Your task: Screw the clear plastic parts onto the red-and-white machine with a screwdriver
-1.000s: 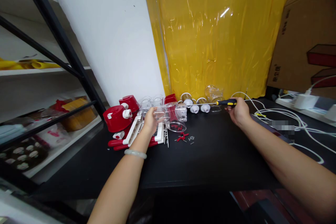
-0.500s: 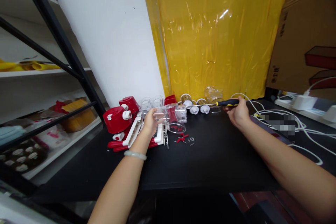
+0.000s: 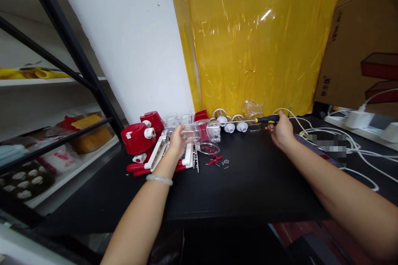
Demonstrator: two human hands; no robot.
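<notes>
My left hand (image 3: pixel 178 142) is closed on a clear plastic housing (image 3: pixel 199 133) with an open round end, held above the black table. A screwdriver (image 3: pixel 264 119) with a black and yellow handle is gripped by my right hand (image 3: pixel 282 131). Its long shaft runs left to the housing's right side; whether the tip touches a screw is too small to tell. Below the housing lie small red plastic pieces (image 3: pixel 215 160) and several screws (image 3: pixel 225 162). Beside my left hand are white and red frame parts (image 3: pixel 158 153).
Red tubs (image 3: pixel 137 138) stand at the left, with clear cups (image 3: pixel 185 118) behind. White-ended grater drums (image 3: pixel 240 124) and another clear housing (image 3: pixel 252 109) sit by the yellow plastic sheet (image 3: pixel 255 41). White cables (image 3: pixel 351 143) and a phone lie right; a shelf rack (image 3: pixel 102 99) is left.
The view has shifted slightly. Both hands keep their holds, and the screwdriver still points at the clear housing; its handle sits a little further left.
</notes>
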